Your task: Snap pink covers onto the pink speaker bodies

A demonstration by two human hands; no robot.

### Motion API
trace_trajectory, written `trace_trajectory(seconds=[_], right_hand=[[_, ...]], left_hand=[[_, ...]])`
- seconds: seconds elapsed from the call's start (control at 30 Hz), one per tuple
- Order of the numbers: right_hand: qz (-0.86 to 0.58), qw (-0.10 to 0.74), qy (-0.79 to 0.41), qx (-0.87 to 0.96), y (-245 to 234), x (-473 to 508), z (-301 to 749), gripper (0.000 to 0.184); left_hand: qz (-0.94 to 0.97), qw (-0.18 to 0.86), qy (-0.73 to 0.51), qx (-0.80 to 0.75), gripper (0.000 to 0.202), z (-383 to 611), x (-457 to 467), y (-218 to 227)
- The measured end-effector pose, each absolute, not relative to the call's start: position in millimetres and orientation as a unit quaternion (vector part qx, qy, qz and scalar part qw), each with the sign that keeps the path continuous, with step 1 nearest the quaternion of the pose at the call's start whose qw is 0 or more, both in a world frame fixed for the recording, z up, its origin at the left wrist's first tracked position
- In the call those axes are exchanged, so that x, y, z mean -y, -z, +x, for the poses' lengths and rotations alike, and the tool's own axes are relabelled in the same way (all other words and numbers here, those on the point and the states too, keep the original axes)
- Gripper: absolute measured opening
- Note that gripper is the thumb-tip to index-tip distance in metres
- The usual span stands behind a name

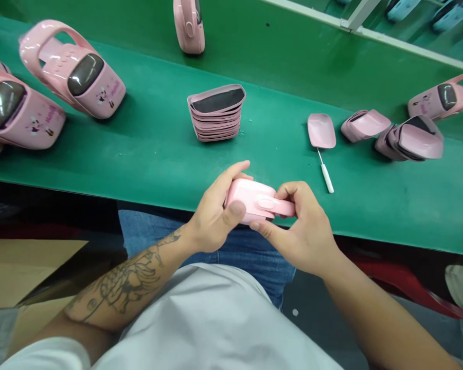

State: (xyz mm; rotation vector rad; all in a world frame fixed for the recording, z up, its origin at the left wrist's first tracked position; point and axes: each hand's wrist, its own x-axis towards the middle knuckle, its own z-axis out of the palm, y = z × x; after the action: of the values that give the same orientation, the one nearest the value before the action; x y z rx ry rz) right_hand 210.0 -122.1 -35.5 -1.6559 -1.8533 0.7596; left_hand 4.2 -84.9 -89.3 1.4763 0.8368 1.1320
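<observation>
Left hand [212, 213], right hand [301, 228] curled round pink case [250, 199], seemingly plastic.

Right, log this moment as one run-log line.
left hand: holds pink plastic case | right hand: holds same case | nearby: stacked pink trays on green bench

Tiny darker-pink lettering [118, 87] beside a small cartoon figure [102, 96] on a glossy pink plastic handled case [73, 72] is too blurred to read.

Left hand [210, 218] and right hand [303, 231] low before the torso, curled and nearly touching (left forearm [123, 280] heavily tattooed)
</observation>
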Motion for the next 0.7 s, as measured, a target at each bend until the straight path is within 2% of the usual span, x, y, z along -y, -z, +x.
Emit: trace_trajectory(seconds=[0.17,0.37,0.5,0.63,0.7], right_hand=[[-0.644,0.253,-0.269,0.67,32.1,128.2,201.1,0.043],[-0.65,0.25,-0.237,0.677,28.0,133.7,190.5,0.044],[-0.65,0.288,-0.216,0.669,35.4,139.9,182.9,0.039],[-0.637,0.344,-0.21,0.658,47.8,143.2,186.6,0.037],[-0.613,0.4,-0.197,0.652,56.1,142.9,192.5,0.048]], left_hand=[[0.526,0.494,-0.519,-0.459,0.066,34.3,84.0,79.9],[0.47,0.482,-0.546,-0.498,0.069,43.8,85.8,78.5],[0.485,0.473,-0.544,-0.495,0.069,44.5,88.2,77.5],[0.47,0.492,-0.543,-0.492,0.06,42.2,80.0,77.6],[0.414,0.529,-0.552,-0.494,0.06,38.5,70.2,78.1]])
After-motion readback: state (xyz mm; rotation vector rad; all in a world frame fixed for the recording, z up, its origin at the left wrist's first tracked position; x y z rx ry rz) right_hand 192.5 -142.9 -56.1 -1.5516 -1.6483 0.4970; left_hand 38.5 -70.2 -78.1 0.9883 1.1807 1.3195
